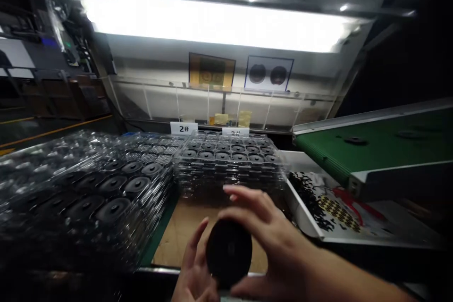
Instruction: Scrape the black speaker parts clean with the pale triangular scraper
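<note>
Black round disc (pixel 229 252) held up over the brown board (pixel 173 236), face toward the viewer; a small pale mark sits near its centre, too blurred to read.

Right hand (pixel 272 236): grip clamped on the disc, fingers over the rim at 12 o'clock, thumb at about 5. Left hand (pixel 198 264): alongside the rim at 8 to 9; cannot tell whether its grip bears on the disc.

From the disc: clear tray stack (pixel 230 174) at 12, larger loaded stack (pixel 113 198) at 10, white parts tray (pixel 300 203) near at 2, green conveyor belt (pixel 339 153) beyond it.

Handling, judged: appears to be inspection or turning. Hold by the rim only, fingertips off the face; tilt slowly under the lamp (pixel 212 21); secure one grip before easing the other.
</note>
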Tool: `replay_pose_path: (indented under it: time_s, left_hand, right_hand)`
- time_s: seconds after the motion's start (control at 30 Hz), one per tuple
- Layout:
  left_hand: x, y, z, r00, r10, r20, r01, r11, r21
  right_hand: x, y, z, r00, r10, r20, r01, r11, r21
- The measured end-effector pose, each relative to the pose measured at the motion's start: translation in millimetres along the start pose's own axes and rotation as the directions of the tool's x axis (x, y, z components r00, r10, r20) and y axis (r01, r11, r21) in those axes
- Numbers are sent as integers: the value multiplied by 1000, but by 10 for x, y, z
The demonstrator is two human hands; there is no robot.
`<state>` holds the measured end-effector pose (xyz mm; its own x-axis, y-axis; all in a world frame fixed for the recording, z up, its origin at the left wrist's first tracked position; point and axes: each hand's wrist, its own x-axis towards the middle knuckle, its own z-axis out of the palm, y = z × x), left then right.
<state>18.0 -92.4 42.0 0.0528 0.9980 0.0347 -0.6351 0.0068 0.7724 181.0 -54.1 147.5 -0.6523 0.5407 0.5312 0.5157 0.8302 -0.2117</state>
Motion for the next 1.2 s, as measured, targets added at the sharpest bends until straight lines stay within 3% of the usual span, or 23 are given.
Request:
replay_pose_path:
  time_s: [0.07, 0.13, 0.23, 0.4, 0.57, 0.7, 0.9, 1.1, 1.13, 1.2]
  left_hand:
    - [38, -88, -81, 997, -76, -32, 76, 997, 1]
    - [79, -183, -198, 984, -171, -39, 171, 985, -25]
    - [151, -313, -404, 966, -258, -8, 255, 957, -136]
    - [309, -340, -668, 899, -420, -127, 372, 883, -286]
    - [560, -257, -803, 850, -461, -254, 336, 847, -413]
    - [712, -269, -854, 822, -487, -296, 314, 820, -478]
    - [859, -264, -873, 806, -507, -305, 297, 792, -533]
    - [1000, -243, -869, 820, -503, -274, 356, 822, -445]
    - [1020, -252, -859, 821, -499, -276, 363, 830, -423]
    - [1057, -271, -833, 825, -494, -275, 378, 844, -381]
  right_hand:
    - [-182, 33, 433, 994, 92, 59, -104, 966, 236]
    - [-346, 85, 818, 962, 261, 74, -268, 868, 417]
    - [-530, 130, 1278, 886, 454, 90, -428, 729, 534]
    - [-712, 342, 1708, 840, 532, 108, -517, 724, 457]
    - [-868, 899, 2056, 686, 713, 144, -725, 656, 211]
    - [-940, 1013, 2319, 700, 689, 188, -713, 661, 234]
    - [-822, 978, 2273, 752, 580, 312, -658, 681, 322]
    - [-368, 1060, 1845, 711, 649, 269, -698, 611, 373]
    - [-269, 1042, 1776, 720, 651, 240, -683, 605, 408]
    - [-99, 1012, 1683, 788, 581, 204, -596, 633, 494]
